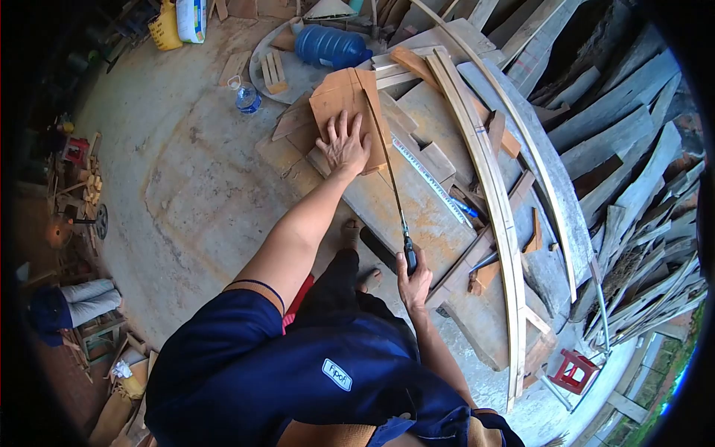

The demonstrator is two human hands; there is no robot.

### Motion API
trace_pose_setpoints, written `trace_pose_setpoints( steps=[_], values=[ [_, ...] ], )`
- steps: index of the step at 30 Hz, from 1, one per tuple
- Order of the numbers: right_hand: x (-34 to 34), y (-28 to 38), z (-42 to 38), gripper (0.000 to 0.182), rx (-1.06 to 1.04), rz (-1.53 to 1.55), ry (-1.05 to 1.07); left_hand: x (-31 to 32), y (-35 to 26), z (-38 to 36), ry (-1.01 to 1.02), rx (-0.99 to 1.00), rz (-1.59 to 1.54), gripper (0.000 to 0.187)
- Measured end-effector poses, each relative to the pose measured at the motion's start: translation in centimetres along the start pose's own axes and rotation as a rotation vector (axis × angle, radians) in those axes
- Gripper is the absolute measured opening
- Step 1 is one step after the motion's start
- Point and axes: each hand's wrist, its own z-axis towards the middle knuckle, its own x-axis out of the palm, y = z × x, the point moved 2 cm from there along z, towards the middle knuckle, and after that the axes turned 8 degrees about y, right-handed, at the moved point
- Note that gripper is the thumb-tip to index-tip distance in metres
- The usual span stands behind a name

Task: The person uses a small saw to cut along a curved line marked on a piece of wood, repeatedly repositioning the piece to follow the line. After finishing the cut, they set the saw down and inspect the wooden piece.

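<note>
Orange-brown under the left hand (345, 151): presses palm and spread fingers down on a wooden block (328, 100), at the far end of the work table (441, 237). Curls the right hand (414, 283) round the black handle of a saw (396, 186), with its long, narrow blade across the block's right side. Has a marked measuring strip (428, 177) just to the right, long pale slats (485, 167) farther right, a blue water jug (328, 46) beyond.

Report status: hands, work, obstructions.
Left hand flat on orange-brown wooden slab. Right hand gripping black-handled saw, blade across slab. White marked ruler beside blade, not under it.
</note>
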Motion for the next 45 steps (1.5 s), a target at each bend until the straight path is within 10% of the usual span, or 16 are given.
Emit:
trace_pose_setpoints(
  steps=[12,20,31,40,45],
  values=[
    [0.5,-5.9,-1.7,0.014,-0.044,-0.140,-0.013,2.4,0.1,1.0,-0.054,-0.006,0.150,0.054],
    [5.0,-1.6,11.5,0.022,-0.072,-0.117,-0.014,1.9,-0.2,0.9,0.020,-0.007,0.193,0.055],
    [0.7,-9.9,-5.8,0.014,0.075,0.066,0.099,2.2,0.0,0.8,0.019,-0.013,0.187,0.055],
    [5.7,0.1,15.4,0.027,0.002,-0.036,0.079,1.9,-0.2,0.7,0.054,0.000,0.187,0.055],
    [4.3,-10.5,2.5,0.027,0.013,0.011,0.048,2.3,-0.1,1.2,0.006,-0.008,0.225,0.055]
  ],
)
